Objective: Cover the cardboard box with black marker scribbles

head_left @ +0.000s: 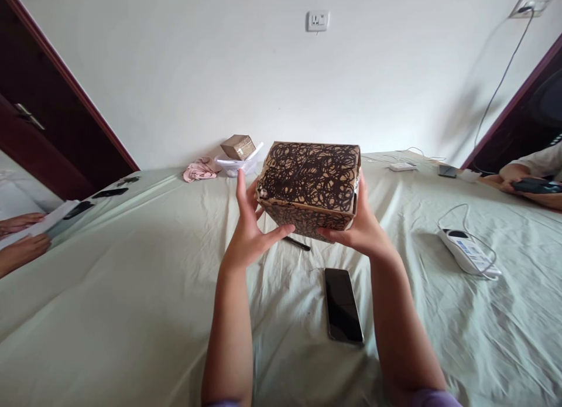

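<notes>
Evidently one thing occupies both hands: the left hand [248, 237] spreads around the left end of a scribbled box [312, 177], thumb on the near face and forefinger pointing up apart from it, while the right hand [362, 225] cups the right end, its thumb also on the near face. The box thus sits between the two, at the centre of the frame, tilted and apparently clear of the sheet [144, 266]. The step in hand looks like holding it up two-handed; any move from here would seem to call for even pressure from both sides, the left grip looking looser. Just below the box lies a pen [299, 243], partly hidden, and lower down a phone [343, 305] between the forearms. Farther out, a power strip [468, 253] lies at right, and a small box [238, 147] rests on a plastic tub [237, 167] above centre-left, beside a pink cloth [201, 169]
</notes>
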`<state>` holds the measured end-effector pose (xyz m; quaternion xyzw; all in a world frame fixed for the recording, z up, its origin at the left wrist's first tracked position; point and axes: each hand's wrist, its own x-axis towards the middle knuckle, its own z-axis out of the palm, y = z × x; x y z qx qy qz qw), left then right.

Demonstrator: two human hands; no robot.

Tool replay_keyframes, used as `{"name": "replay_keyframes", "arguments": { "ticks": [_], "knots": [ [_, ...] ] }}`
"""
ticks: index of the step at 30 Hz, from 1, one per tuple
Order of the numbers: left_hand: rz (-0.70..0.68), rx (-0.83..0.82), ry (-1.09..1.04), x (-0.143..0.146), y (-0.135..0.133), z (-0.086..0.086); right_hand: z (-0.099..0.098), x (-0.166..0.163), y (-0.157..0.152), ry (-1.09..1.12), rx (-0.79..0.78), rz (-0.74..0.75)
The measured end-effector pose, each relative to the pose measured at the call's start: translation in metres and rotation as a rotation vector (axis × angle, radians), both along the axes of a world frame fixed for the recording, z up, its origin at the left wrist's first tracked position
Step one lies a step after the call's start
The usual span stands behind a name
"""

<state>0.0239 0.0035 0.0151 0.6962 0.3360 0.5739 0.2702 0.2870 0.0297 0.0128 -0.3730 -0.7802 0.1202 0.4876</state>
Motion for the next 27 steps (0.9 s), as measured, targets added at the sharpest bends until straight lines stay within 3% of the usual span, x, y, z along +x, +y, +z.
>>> {"name": "replay_keyframes", "arguments": {
  "ticks": [5, 10, 15, 18, 23, 27],
  "knots": [
    [0.191, 0.023, -0.02, 0.018, -0.01, 0.003, -0.006, -0.006, 0.003, 0.043, 0.022, -0.098],
    [0.261, 0.098, 0.015, 0.042, -0.013, -0.003, -0.011, -0.024, -0.001, 0.021, 0.05, -0.24],
    [0.142, -0.005, -0.014, 0.057, -0.002, -0.012, -0.012, -0.052, -0.013, -0.02, 0.115, -0.395],
    [0.149, -0.031, -0.21, 0.059, 0.011, -0.019, -0.01, -0.057, -0.018, -0.032, 0.126, -0.412],
    [0.186, -0.012, -0.417, 0.046, 0.033, -0.029, -0.001, -0.04, -0.025, -0.087, 0.073, -0.273],
    [0.07, -0.103, -0.595, 0.024, 0.036, -0.026, 0.009, -0.019, -0.026, 0.03, -0.058, 0.042]
  ]
}}
